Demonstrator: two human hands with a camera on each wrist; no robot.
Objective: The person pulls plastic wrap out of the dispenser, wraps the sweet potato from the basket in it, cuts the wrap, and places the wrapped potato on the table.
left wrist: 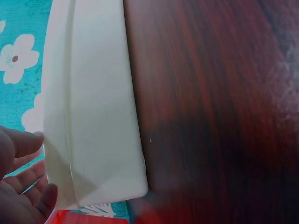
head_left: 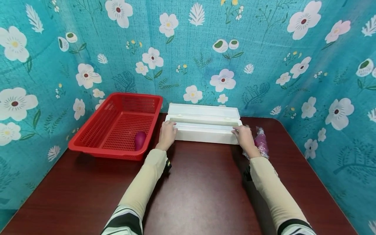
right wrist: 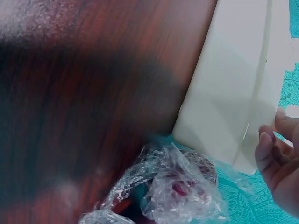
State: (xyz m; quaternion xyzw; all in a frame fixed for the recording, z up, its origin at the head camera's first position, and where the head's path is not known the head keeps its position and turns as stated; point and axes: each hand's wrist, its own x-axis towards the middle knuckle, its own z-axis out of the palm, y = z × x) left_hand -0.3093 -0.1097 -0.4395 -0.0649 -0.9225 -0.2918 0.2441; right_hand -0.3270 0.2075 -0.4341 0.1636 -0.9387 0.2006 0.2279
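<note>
A long white box (head_left: 205, 136) stands near the back of the dark wooden table, its lid (head_left: 204, 110) raised behind it. A white strip-like piece runs along the top of its front side. My left hand (head_left: 167, 133) holds the box's left front corner, thumb and fingers bent about the upper edge. At the opposite end, my right hand (head_left: 244, 138) grips the top right corner with curled fingertips (right wrist: 265, 140). The wrist views show a seam along the box's smooth front (left wrist: 100, 107). The inside is mostly hidden from the head view.
On the left stands a red perforated basket (head_left: 77, 145) with a purple rounded object (head_left: 140, 140) in it. A pinkish-purple thing in clear plastic wrapping (head_left: 261, 142) lies close beside the box's right end. Behind the table hangs a teal flowered cloth (head_left: 182, 75).
</note>
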